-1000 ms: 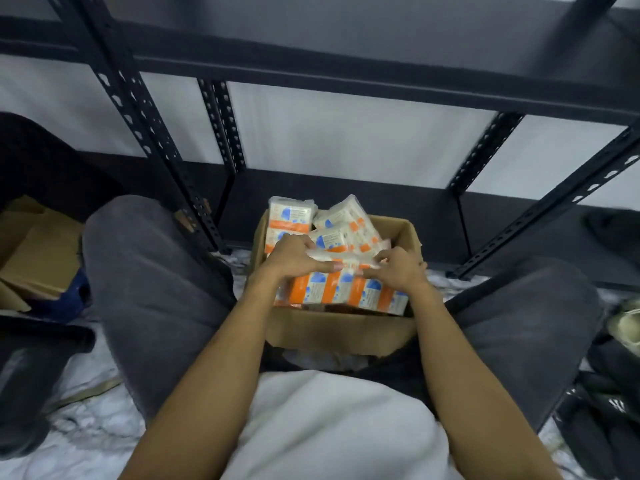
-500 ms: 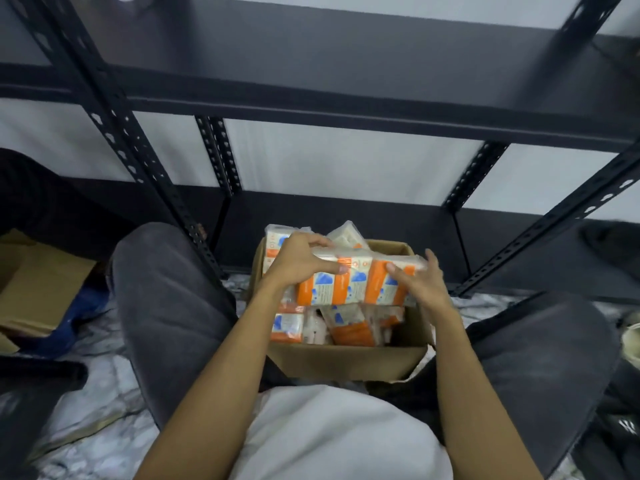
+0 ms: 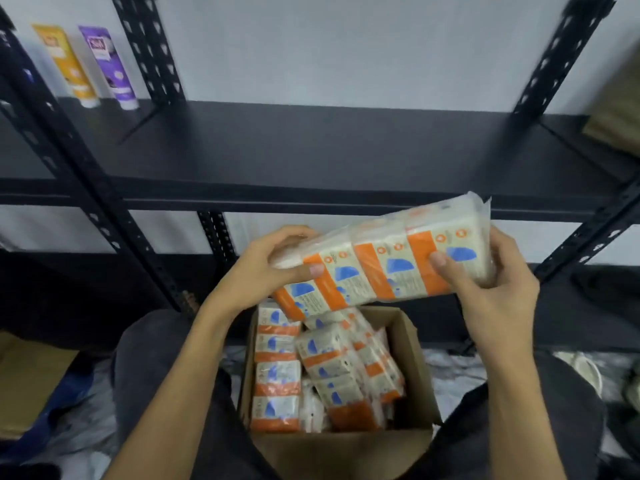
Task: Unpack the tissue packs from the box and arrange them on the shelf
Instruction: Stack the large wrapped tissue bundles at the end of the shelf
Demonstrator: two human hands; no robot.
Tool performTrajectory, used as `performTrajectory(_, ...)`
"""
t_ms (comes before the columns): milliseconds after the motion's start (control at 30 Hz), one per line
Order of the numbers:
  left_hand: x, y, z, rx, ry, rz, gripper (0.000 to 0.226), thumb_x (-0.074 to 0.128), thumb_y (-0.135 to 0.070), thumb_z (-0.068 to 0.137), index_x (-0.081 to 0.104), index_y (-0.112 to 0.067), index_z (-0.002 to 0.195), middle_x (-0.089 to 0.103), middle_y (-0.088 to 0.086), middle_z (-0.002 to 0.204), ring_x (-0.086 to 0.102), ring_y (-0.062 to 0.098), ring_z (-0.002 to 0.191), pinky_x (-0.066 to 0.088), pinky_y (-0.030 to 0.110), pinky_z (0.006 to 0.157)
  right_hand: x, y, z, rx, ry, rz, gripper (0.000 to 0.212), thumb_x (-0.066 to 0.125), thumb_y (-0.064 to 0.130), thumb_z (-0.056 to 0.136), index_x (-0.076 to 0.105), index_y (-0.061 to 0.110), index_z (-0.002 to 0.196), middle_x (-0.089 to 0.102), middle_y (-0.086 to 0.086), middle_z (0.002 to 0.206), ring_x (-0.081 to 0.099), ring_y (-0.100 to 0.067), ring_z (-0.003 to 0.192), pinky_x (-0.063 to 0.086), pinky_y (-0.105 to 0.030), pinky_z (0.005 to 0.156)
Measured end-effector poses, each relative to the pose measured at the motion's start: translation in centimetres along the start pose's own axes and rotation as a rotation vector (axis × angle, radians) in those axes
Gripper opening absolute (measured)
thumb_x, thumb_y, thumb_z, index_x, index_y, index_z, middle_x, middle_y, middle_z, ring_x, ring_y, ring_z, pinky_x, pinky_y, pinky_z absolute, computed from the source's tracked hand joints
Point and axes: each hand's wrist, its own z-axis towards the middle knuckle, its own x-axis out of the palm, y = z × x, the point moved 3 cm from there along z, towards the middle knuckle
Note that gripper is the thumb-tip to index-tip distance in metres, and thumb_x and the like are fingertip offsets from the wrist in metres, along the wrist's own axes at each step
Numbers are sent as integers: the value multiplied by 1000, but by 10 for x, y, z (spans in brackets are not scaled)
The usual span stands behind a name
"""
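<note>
Both hands grip the tissue pack (image 3: pixel 381 265) above the box (image 3: pixel 412 344): left hand (image 3: pixel 256 268) at its 8 o'clock end, right hand (image 3: pixel 491 289) at 2 o'clock (long axis tilted); the shelf (image 3: pixel 311 157) lies at 12 o'clock.

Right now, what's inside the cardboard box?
The cardboard box holds more tissue packs, orange and white, some upright, some tilted. Its bottom and any lower layers are covered.

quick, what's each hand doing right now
Left hand: grips the lower left end of the tissue pack bundle.
Right hand: grips the bundle's raised right end.
</note>
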Motion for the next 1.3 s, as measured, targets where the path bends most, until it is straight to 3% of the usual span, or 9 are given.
performTrajectory(200, -5, -58, 33, 143, -73, 68, 47, 72, -34, 94, 54, -34, 138, 74, -3, 112, 73, 12, 101, 60, 32, 82, 30, 77, 97, -189, -166, 45, 80, 89, 35, 74, 46, 20, 140, 60, 8, 114, 63, 3, 99, 51, -12, 78)
performTrajectory(367, 7, -83, 73, 211, -285, -29, 34, 67, -43, 97, 64, -30, 128, 76, -8, 110, 75, 10, 97, 62, 41, 83, 75, 84, 194, -126, -98, 25, 79, 79, 45, 82, 34, 25, 143, 54, 0, 119, 63, -15, 107, 56, -30, 89)
performTrajectory(533, 13, -86, 115, 45, -387, -74, 31, 67, -44, 95, 65, -29, 122, 74, -10, 105, 75, 7, 86, 63, 33, 76, 115, 58, 244, 10, 12, 91, 70, 75, 32, 89, 34, 21, 144, 51, 1, 127, 63, -15, 107, 54, -22, 74)
performTrajectory(667, 19, -80, 144, -188, -345, -220, 23, 63, -45, 97, 66, -26, 109, 76, -1, 102, 76, 20, 92, 62, 47, 84, 133, 35, 254, 150, 114, 121, 73, 73, 15, 91, 29, 16, 150, 51, 8, 116, 56, 0, 85, 50, -12, 59)
performTrajectory(767, 15, -79, 156, -285, -310, -233, 23, 59, -37, 100, 68, -19, 109, 77, 4, 100, 76, 26, 94, 62, 49, 85, 138, 29, 247, 223, 144, 199, 80, 70, 12, 92, 21, 20, 154, 50, -4, 134, 60, -1, 84, 49, -11, 52)
performTrajectory(900, 7, -78, 162, -324, -84, -315, 59, 60, -35, 102, 36, -18, 154, 74, 6, 117, 76, 22, 97, 60, 45, 91, 126, 22, 216, 300, 76, 279, 75, 66, 22, 97, 22, 19, 157, 50, 3, 128, 63, -1, 81, 51, -17, 56)
performTrajectory(1000, -3, -79, 176, -270, -32, -287, 95, 70, -58, 85, 23, -24, 160, 73, 3, 122, 74, 18, 105, 53, 47, 103, 123, 11, 186, 354, 142, 363, 51, 62, 30, 100, 38, 21, 144, 63, 6, 120, 70, -11, 89, 58, -31, 71)
performTrajectory(1133, 11, -82, 191, -274, -39, -377, 53, 59, -51, 98, 55, -18, 138, 76, 9, 113, 75, 29, 102, 56, 55, 97, 134, 7, 177, 398, 235, 393, 35, 61, 35, 99, 50, 26, 132, 74, -4, 111, 77, -23, 90, 63, -48, 80)
performTrajectory(1300, 24, -70, 199, -292, -112, -512, 34, 54, -46, 103, 59, -26, 130, 76, 12, 110, 76, 29, 93, 63, 46, 80, 141, 4, 189, 380, 366, 312, 43, 62, 30, 100, 47, 29, 140, 74, -4, 113, 77, -22, 90, 63, -39, 72)
